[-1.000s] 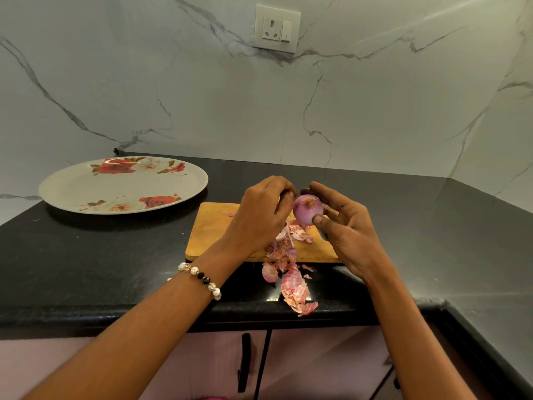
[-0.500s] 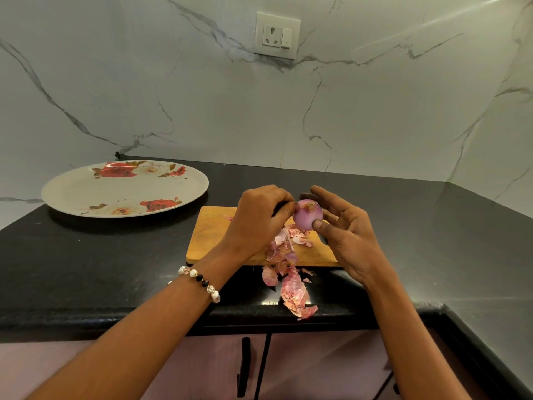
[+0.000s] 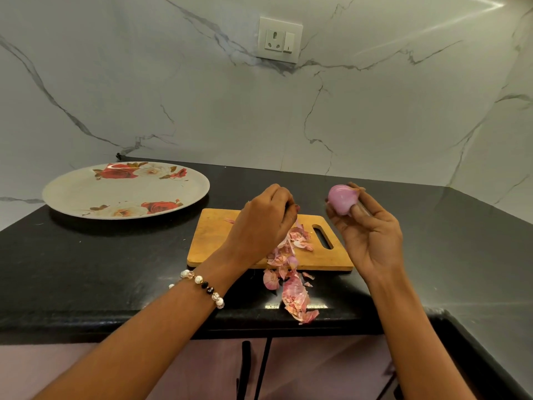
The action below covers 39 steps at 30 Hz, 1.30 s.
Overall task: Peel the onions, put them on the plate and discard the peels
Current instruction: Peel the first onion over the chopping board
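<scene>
Head view: our right hand [image 3: 367, 235] pinches the peeled onion [image 3: 342, 200] in its grip above the worktop [image 3: 86, 269], right of the cutting board [image 3: 219, 238]. Our left hand [image 3: 264, 223] curls over the peels [image 3: 291, 272]; whether it holds any, we cannot tell. Plate [image 3: 72, 194] sits far left.

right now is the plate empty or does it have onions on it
Empty: the plate shows only its printed roses, and the onion is held in the right hand.

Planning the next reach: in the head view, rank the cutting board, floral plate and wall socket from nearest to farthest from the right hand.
From the right hand:
1. Cutting board, just below, leftward.
2. Floral plate, far left on the counter.
3. Wall socket, high on the back wall.
</scene>
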Tool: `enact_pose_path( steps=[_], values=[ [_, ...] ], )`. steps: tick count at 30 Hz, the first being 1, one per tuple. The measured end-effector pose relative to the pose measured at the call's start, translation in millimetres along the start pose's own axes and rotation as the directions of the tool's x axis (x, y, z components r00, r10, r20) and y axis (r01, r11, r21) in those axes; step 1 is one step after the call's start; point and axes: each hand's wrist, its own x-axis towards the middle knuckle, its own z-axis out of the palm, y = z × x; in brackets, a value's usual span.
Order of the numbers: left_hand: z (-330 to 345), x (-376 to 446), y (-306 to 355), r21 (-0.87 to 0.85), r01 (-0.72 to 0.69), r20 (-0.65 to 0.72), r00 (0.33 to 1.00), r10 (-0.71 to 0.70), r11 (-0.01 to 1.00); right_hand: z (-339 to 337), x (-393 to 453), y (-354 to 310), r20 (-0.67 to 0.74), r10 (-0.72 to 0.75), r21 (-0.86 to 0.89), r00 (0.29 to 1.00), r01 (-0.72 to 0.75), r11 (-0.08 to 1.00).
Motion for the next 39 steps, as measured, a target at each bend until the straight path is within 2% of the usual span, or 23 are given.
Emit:
enact_pose_path(
  steps=[2,7,13,18,23,31,39],
  values=[
    [-1.2,-0.5,-0.5,-0.006,-0.012,0.015,1.0,0.012,1.0,-3.2,2.3,-0.3,-0.031,-0.003,0.027,1.0,0.004,1.0],
    [-2.3,-0.8,-0.5,-0.007,-0.054,0.05,0.997,0.054,0.999,1.9,-1.2,6.7,0.096,0.045,-0.284,0.994,-0.016,0.959],
    [-5.3,-1.1,0.5,-0.024,-0.035,0.041,0.999,0.036,0.999,3.8,-6.7,7.9,0.16,0.083,-0.451,0.984,-0.001,0.892],
    [-3.7,0.2,2.2,-0.066,0.001,0.015,1.0,0.0,0.998,3.0,-7.6,9.6,0.202,0.104,-0.495,0.974,0.01,0.869],
    [-2.6,-0.2,0.7,-0.108,-0.057,0.069,0.995,0.065,0.992,3.1,-8.4,12.6,0.248,0.138,-0.544,0.959,0.02,0.839],
    [-2.7,-0.7,-1.9,-0.115,-0.071,0.069,0.994,0.079,0.991,4.1,-11.0,13.7,0.302,0.147,-0.652,0.942,0.091,0.753],
    [-2.9,-2.0,0.8,-0.005,-0.142,0.082,0.987,0.142,0.99,1.3,-9.4,15.8,0.339,0.133,-0.672,0.931,0.141,0.727]
  ],
)
